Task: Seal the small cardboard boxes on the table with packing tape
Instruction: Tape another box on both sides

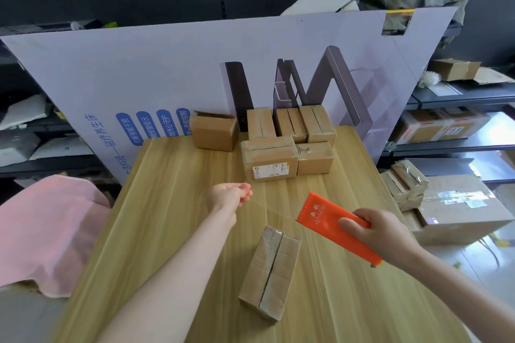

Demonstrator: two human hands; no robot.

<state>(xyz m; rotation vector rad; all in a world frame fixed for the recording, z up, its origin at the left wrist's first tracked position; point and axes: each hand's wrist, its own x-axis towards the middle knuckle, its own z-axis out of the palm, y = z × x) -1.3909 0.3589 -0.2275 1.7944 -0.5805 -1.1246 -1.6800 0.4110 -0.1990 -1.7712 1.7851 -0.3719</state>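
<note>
A small cardboard box point(270, 270) lies on the wooden table point(172, 231) in front of me, its top flaps meeting along a dark seam. Above it my right hand point(381, 231) grips an orange tape dispenser point(331, 223). A strip of clear packing tape point(273, 207) stretches from the dispenser leftward to my left hand point(231, 195), which pinches its end with curled fingers. Both hands are held above the table, beyond the box.
Several taped boxes point(289, 145) are stacked at the table's far edge, with one open box point(214, 131) to their left. A large printed board point(167, 78) stands behind them. A pink cloth point(47, 231) lies left; more cartons point(457, 209) sit right.
</note>
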